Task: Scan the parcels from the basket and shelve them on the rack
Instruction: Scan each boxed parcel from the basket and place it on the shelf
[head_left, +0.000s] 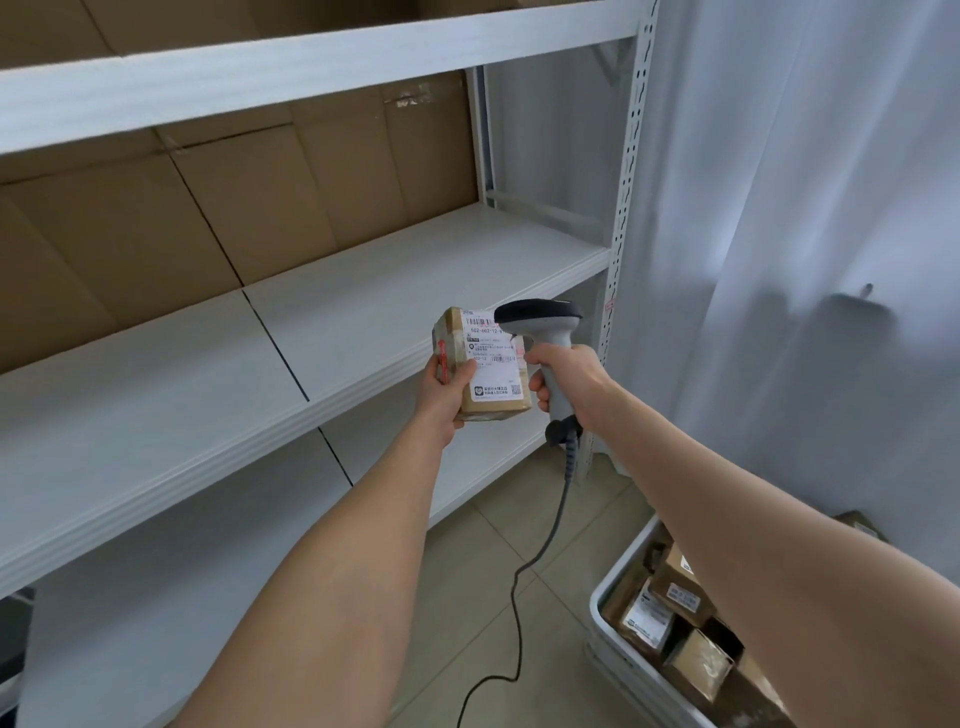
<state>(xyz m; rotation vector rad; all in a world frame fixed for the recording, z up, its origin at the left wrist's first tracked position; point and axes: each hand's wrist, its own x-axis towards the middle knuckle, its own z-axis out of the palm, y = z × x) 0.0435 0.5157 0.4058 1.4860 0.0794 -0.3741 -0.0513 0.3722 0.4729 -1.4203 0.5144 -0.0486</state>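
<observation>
My left hand grips a small brown cardboard parcel from its left side, white shipping label facing up. My right hand holds the grey handle of a barcode scanner, its dark head hanging just over the label's top right corner. Both are held in front of the middle shelf of the white metal rack. A grey basket at the bottom right holds several more taped brown parcels, partly hidden by my right forearm.
The scanner's grey cable hangs down and trails across the tiled floor. Flattened cardboard lines the back of the rack. A perforated rack upright stands at the right, with a white curtain beyond it. Lower shelf sits near the floor.
</observation>
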